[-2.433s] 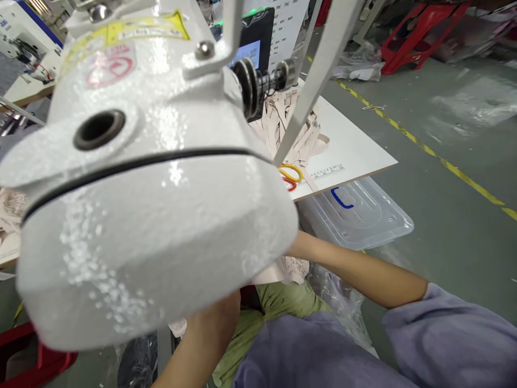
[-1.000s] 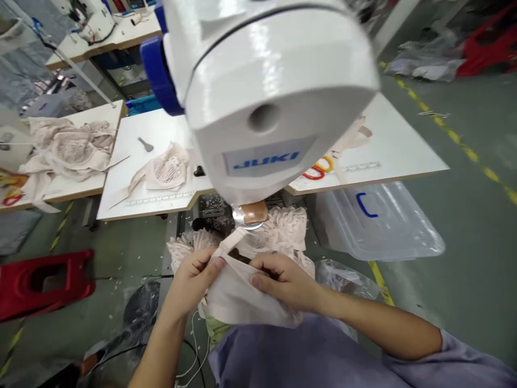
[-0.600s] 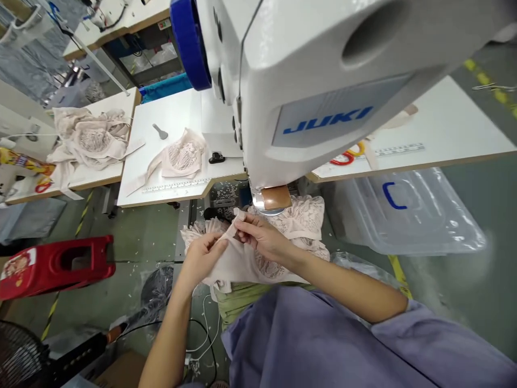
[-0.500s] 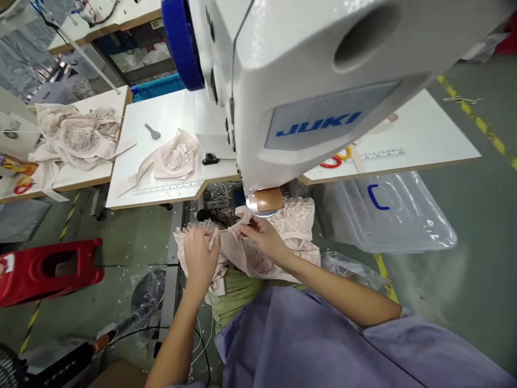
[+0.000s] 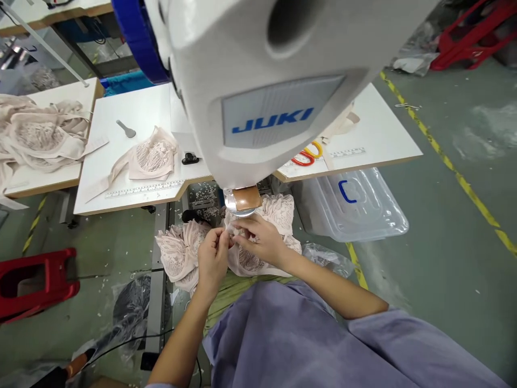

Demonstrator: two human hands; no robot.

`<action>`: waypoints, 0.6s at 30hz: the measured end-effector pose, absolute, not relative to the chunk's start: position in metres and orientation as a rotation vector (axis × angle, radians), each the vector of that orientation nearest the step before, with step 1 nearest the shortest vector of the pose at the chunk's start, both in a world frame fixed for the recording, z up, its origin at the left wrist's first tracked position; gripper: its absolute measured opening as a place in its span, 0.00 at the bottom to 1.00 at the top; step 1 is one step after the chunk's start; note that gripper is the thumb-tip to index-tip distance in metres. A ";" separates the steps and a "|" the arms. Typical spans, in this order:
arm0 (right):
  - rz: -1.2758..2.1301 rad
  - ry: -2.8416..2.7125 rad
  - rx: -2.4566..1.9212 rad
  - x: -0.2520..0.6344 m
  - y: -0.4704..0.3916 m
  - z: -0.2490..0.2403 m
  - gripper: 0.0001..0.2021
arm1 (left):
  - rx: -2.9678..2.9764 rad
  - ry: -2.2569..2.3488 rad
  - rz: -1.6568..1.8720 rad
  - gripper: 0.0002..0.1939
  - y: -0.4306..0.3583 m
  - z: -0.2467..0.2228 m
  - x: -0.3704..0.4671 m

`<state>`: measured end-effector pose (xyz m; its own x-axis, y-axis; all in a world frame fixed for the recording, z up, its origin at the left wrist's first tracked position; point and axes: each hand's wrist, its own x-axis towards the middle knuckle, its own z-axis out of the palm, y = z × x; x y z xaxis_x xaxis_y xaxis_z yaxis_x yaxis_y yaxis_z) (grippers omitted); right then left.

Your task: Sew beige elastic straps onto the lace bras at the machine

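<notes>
A clear plastic box [image 5: 355,207] sits on the floor under the right side of the counter [image 5: 379,134], its lid on and a blue mark on top; whatever is inside cannot be made out through the plastic. No other container shows its contents.

The big white sewing machine [image 5: 258,81] fills the top of the view and hides much of the counter behind it. Its lower end, with a brown-capped metal part [image 5: 242,200], hangs just above the hands. The needle area is not visible.

The left hand [image 5: 212,258] and right hand [image 5: 262,242] meet just below that metal part. The fingers [image 5: 242,235] of both hands are pinched together on a small edge of the beige lace garment [image 5: 278,213], fingertips almost touching each other. Exactly which bit of the cloth they grip is too small to tell. The garment lies bunched in front of the person's lap, spreading left and right of the hands, so its long axis runs roughly side to side; part of it is covered by the hands.

On the counter to the left lies another lace piece [image 5: 151,159] with a strap trailing to the left, near a ruler [image 5: 143,189] along the front edge. Red and yellow rings [image 5: 307,155] lie on the right part.
</notes>
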<state>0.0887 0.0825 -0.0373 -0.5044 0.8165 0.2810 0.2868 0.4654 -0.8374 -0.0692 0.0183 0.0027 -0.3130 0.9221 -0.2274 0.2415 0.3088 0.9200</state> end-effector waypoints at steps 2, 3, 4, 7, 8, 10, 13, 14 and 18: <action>0.997 -2.040 -0.918 0.086 0.086 -0.030 0.14 | 1.042 1.734 1.028 0.14 0.018 0.008 -0.069; 1.011 -2.035 -0.930 0.085 0.087 -0.028 0.14 | 1.024 1.713 1.015 0.14 0.017 0.010 -0.069; 1.019 -2.025 -0.946 0.084 0.087 -0.027 0.14 | 1.001 1.687 1.000 0.14 0.017 0.012 -0.069; 0.966 -2.013 -0.959 0.084 0.084 -0.030 0.12 | 0.942 1.621 0.935 0.15 0.020 0.012 -0.070; 0.938 -2.019 -0.944 0.083 0.082 -0.033 0.11 | 0.936 1.613 0.918 0.16 0.021 0.011 -0.070; 0.895 -2.060 -0.913 0.084 0.078 -0.038 0.11 | 0.956 1.636 0.875 0.18 0.025 0.008 -0.070; 0.864 -2.223 -0.812 0.092 0.085 -0.045 0.13 | 1.030 1.699 0.814 0.20 0.029 0.004 -0.071; 0.843 -2.284 -0.773 0.099 0.094 -0.046 0.13 | 1.057 1.710 0.807 0.20 0.030 0.003 -0.073; 0.499 -2.297 -1.173 0.150 0.174 -0.032 0.18 | 1.180 1.804 0.783 0.22 0.031 0.004 -0.088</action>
